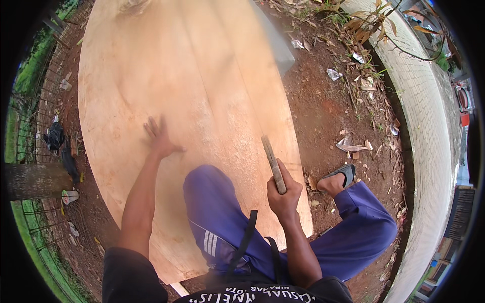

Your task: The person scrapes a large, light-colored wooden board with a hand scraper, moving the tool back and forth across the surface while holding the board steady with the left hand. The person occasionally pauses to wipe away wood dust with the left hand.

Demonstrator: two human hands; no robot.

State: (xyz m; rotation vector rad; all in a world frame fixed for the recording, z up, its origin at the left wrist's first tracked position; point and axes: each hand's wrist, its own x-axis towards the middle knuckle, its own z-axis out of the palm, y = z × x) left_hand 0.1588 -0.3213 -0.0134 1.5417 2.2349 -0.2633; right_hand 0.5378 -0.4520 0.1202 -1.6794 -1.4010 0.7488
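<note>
A large pale plywood sheet [151, 65] stretches out under me, with light sawdust [227, 146] scattered over its middle. My left hand [161, 141] rests on the sheet with its fingers spread, holding nothing. The fingers of my right hand [284, 194] are wrapped round a narrow, worn, grey-brown stick-like tool [273, 161], near the sheet's right edge. The tool points away from me, tilted slightly left; its exact kind cannot be made out. My bent left knee [209, 184], in purple trousers, is on or just above the plywood between my hands.
My right foot in a dark sandal [343, 177] is on the brown soil [323, 111] beside the sheet. Litter and dry leaves lie there. A pale brick wall [424, 101] runs along the right. At left are a wire fence [43, 106], a trunk [38, 181] and a cup [69, 196].
</note>
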